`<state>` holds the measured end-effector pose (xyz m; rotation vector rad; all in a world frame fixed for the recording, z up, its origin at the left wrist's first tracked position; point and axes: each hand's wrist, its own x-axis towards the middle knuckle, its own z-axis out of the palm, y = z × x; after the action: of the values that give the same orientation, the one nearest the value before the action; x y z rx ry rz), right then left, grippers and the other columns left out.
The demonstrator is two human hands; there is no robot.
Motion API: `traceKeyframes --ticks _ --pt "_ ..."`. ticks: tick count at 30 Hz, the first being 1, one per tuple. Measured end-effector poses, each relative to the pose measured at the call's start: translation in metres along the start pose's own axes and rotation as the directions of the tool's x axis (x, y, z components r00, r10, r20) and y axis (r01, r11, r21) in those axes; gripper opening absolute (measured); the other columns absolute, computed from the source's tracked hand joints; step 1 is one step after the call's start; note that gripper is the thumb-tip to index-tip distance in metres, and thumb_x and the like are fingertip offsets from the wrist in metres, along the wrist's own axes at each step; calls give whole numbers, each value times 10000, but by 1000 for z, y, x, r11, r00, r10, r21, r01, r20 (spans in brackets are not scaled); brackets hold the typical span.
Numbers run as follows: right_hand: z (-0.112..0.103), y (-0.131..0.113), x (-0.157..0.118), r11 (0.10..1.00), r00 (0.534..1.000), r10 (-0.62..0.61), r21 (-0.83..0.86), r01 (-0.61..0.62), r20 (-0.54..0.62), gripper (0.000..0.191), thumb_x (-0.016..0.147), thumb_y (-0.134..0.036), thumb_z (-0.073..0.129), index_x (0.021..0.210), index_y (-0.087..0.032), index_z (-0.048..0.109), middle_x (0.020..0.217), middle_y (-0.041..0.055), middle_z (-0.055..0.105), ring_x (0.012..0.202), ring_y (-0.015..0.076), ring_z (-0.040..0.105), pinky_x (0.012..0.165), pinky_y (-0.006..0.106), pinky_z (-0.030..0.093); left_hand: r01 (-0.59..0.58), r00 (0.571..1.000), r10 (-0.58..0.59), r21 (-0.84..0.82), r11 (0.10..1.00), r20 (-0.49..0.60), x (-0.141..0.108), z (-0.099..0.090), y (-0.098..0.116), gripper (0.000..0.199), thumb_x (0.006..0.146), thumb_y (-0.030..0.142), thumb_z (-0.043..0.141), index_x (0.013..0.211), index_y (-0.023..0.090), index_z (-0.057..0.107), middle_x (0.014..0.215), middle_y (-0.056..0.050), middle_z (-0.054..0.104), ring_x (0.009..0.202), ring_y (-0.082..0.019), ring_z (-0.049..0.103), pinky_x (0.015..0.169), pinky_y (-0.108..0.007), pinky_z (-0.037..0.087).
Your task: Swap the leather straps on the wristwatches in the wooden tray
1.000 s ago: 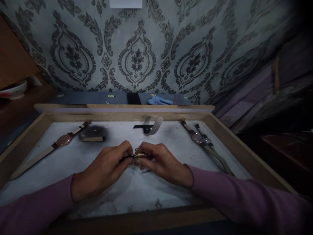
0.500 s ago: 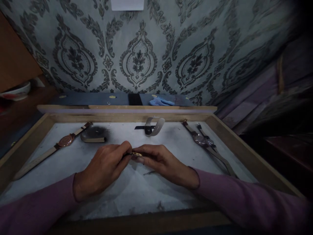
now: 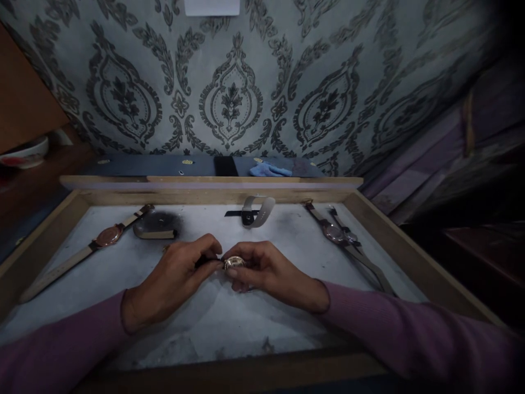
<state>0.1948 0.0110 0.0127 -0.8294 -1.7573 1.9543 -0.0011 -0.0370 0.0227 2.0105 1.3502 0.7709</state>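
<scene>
A small gold-rimmed wristwatch (image 3: 235, 263) is held between my two hands above the white tray floor. My right hand (image 3: 268, 271) pinches its round case, thumb on the near edge and fingers behind. My left hand (image 3: 174, 276) grips a dark piece at the left side of the case, which looks like its strap; most of that is hidden by the fingers. Behind my left hand lies a dark rounded object (image 3: 155, 225) with a pale edge. Farther back, a watch with a pale looped strap (image 3: 262, 212) stands on its side.
A shallow wooden-framed tray (image 3: 385, 241) surrounds the work. A rose-gold watch (image 3: 109, 236) lies at left; two more watches (image 3: 335, 233) lie at right. Beyond the back rim are a blue cloth (image 3: 270, 169) and a black strip (image 3: 225, 166). A bowl (image 3: 27, 152) stands at far left.
The watch has been tilted from edge-on so its round face shows. My right fingers have shifted around the case, and my left fingers have opened slightly apart at the strap side.
</scene>
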Motion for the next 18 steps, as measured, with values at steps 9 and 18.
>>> traceKeyframes --ticks 9,18 --pt "1 5 3 1000 1000 -19 -18 19 -9 132 776 -228 667 792 -136 574 573 -63 513 493 43 473 464 154 383 -80 984 50 172 982 171 1 -8 -6 112 901 299 561 939 198 592 821 -9 666 761 -175 600 669 -268 403" --pt "-4 6 1 998 1000 -18 -63 19 17 238 844 -339 629 942 -123 612 669 -11 592 585 75 556 565 200 469 -142 973 79 294 945 217 1 -11 -8 238 953 253 415 864 169 619 717 -10 630 676 -159 575 647 -269 378"
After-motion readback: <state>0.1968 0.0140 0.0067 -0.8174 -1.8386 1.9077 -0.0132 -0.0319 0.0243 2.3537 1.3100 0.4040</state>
